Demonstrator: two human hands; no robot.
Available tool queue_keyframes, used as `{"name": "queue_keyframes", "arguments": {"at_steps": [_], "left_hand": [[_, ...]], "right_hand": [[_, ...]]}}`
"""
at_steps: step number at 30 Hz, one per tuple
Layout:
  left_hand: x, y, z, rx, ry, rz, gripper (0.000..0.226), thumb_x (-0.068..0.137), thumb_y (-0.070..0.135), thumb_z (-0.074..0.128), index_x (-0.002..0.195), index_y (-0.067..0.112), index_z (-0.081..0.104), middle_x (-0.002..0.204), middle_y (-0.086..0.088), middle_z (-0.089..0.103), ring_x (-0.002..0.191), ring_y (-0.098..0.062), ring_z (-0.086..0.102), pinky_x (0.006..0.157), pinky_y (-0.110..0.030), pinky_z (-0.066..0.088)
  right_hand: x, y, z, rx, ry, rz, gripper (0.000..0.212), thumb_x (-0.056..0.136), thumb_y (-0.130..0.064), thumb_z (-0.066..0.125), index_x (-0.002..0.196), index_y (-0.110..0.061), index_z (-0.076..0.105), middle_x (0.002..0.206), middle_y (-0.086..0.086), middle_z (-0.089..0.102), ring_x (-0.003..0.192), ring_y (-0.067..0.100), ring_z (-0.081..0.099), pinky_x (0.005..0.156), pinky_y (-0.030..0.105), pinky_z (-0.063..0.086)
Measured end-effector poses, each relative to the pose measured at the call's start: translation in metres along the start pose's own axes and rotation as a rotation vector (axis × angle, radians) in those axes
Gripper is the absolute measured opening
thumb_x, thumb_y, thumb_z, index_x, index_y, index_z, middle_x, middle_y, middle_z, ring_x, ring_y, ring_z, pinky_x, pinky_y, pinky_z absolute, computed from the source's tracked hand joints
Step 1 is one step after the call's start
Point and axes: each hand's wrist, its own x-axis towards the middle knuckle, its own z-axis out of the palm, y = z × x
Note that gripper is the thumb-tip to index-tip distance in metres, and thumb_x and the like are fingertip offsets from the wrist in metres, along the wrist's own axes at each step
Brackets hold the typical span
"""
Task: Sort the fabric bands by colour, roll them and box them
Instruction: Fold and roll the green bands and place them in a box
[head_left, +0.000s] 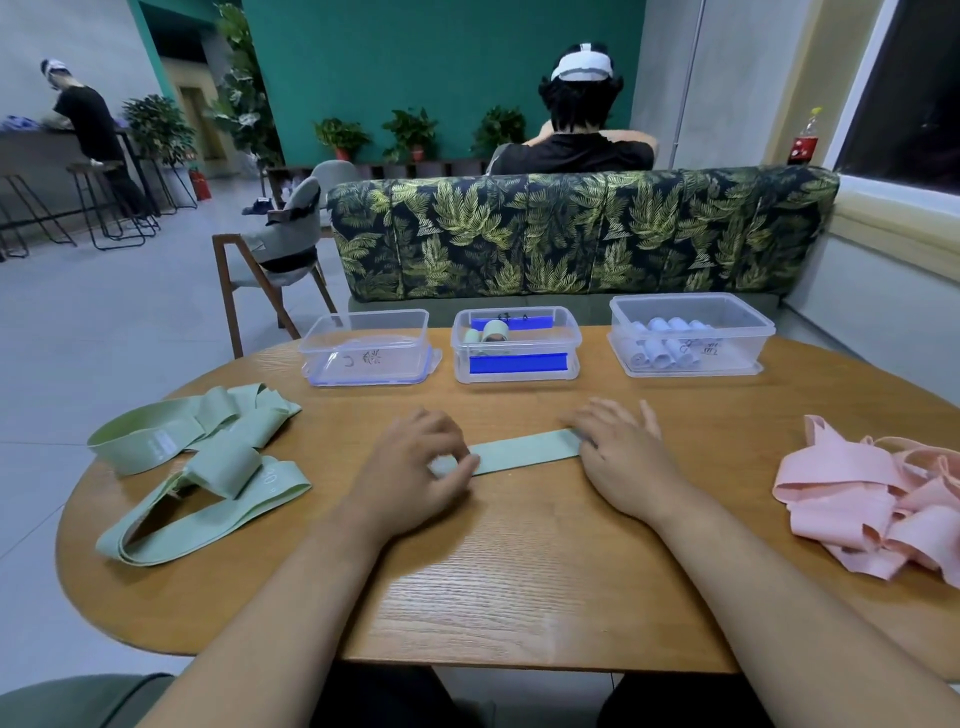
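A green fabric band (524, 451) lies flat across the middle of the wooden table (519, 571). My left hand (415, 467) pinches its left end, which curls up under the fingers. My right hand (618, 452) presses flat on its right end. A pile of green bands (202, 462) lies at the left, a pile of pink bands (872, 509) at the right. Three clear boxes stand at the back: the left box (366, 348) holds no bands, the middle box (516, 345) holds rolled green bands, the right box (688, 335) holds several pale blue rolls.
A leaf-patterned sofa back (582, 234) rises right behind the boxes, with a person (576, 130) seated beyond it. A wooden chair (275, 260) stands at the table's far left. The table's front edge is close to my body.
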Motion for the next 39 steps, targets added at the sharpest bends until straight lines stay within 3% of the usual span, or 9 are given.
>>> {"name": "queue_keyframes", "arguments": {"at_steps": [5, 9, 11, 13, 24, 27, 33, 36, 39], "left_hand": [[0.003, 0.005, 0.017, 0.174, -0.16, 0.072, 0.021, 0.099, 0.05, 0.06, 0.1, 0.037, 0.077, 0.106, 0.019, 0.061, 0.104, -0.009, 0.052, 0.085, -0.027, 0.032], [0.004, -0.002, 0.021, 0.311, -0.182, -0.165, 0.036, 0.103, 0.054, 0.047, 0.124, 0.039, 0.071, 0.121, 0.013, 0.058, 0.118, -0.014, 0.049, 0.097, -0.036, 0.04], [0.004, -0.003, 0.023, 0.321, -0.191, -0.247, 0.038, 0.104, 0.055, 0.046, 0.129, 0.038, 0.068, 0.126, 0.011, 0.057, 0.12, -0.015, 0.049, 0.1, -0.037, 0.041], [0.005, -0.002, 0.024, 0.302, -0.215, -0.266, 0.039, 0.105, 0.053, 0.045, 0.134, 0.037, 0.066, 0.128, 0.01, 0.056, 0.122, -0.016, 0.048, 0.102, -0.037, 0.042], [0.006, 0.002, 0.02, 0.21, -0.434, -0.186, 0.051, 0.107, 0.053, 0.036, 0.157, 0.044, 0.043, 0.157, 0.018, 0.042, 0.145, -0.008, 0.034, 0.117, -0.038, 0.029], [0.003, 0.004, 0.02, 0.176, -0.4, -0.202, 0.047, 0.107, 0.051, 0.039, 0.152, 0.041, 0.049, 0.153, 0.017, 0.047, 0.141, -0.01, 0.04, 0.117, -0.038, 0.033], [-0.024, 0.037, 0.005, -0.134, -0.27, -0.076, 0.011, 0.102, 0.034, 0.061, 0.112, 0.033, 0.065, 0.113, 0.02, 0.061, 0.108, -0.004, 0.058, 0.098, -0.036, 0.05], [-0.041, 0.058, -0.005, -0.267, -0.328, 0.02, 0.014, 0.098, 0.034, 0.07, 0.112, 0.03, 0.067, 0.115, 0.018, 0.064, 0.112, -0.006, 0.06, 0.1, -0.033, 0.048], [-0.043, 0.063, -0.007, -0.24, -0.354, 0.029, 0.02, 0.094, 0.045, 0.074, 0.109, 0.033, 0.067, 0.11, 0.019, 0.064, 0.107, -0.004, 0.059, 0.098, -0.038, 0.048]], "right_hand": [[-0.005, -0.008, -0.003, -0.092, -0.012, 0.002, 0.037, 0.109, -0.047, 0.035, 0.133, -0.039, 0.062, 0.137, -0.022, 0.058, 0.14, 0.006, 0.042, 0.127, 0.06, -0.002], [-0.02, -0.008, -0.01, -0.031, 0.034, 0.043, 0.033, 0.105, -0.056, 0.04, 0.104, -0.04, 0.07, 0.099, -0.021, 0.057, 0.108, 0.01, 0.051, 0.114, 0.047, 0.032], [-0.03, -0.008, -0.017, 0.218, 0.031, 0.056, 0.033, 0.105, -0.053, 0.047, 0.087, -0.036, 0.068, 0.085, -0.017, 0.064, 0.093, 0.011, 0.056, 0.09, 0.039, 0.047], [-0.039, -0.009, -0.024, 0.475, 0.003, 0.071, 0.033, 0.106, -0.045, 0.054, 0.08, -0.033, 0.071, 0.085, -0.018, 0.073, 0.09, 0.01, 0.065, 0.086, 0.035, 0.05], [-0.058, -0.028, -0.026, 0.614, -0.185, -0.097, 0.016, 0.096, -0.023, 0.074, 0.107, -0.034, 0.081, 0.095, -0.015, 0.079, 0.093, 0.014, 0.071, 0.09, 0.03, 0.053], [-0.061, -0.026, -0.022, 0.594, -0.146, -0.108, 0.018, 0.094, -0.025, 0.074, 0.106, -0.037, 0.081, 0.098, -0.016, 0.077, 0.092, 0.012, 0.071, 0.092, 0.034, 0.055], [-0.07, -0.029, -0.019, 0.496, -0.059, -0.236, 0.019, 0.091, -0.021, 0.076, 0.102, -0.036, 0.081, 0.103, -0.023, 0.072, 0.101, 0.009, 0.065, 0.092, 0.026, 0.05], [-0.08, -0.036, -0.016, 0.518, -0.022, -0.305, 0.018, 0.089, -0.02, 0.08, 0.102, -0.033, 0.081, 0.106, -0.021, 0.071, 0.109, 0.007, 0.064, 0.095, 0.02, 0.046], [-0.09, -0.043, -0.012, 0.442, -0.048, -0.378, 0.017, 0.089, -0.042, 0.078, 0.105, -0.035, 0.078, 0.109, -0.024, 0.07, 0.111, 0.006, 0.063, 0.098, 0.03, 0.049]]}}
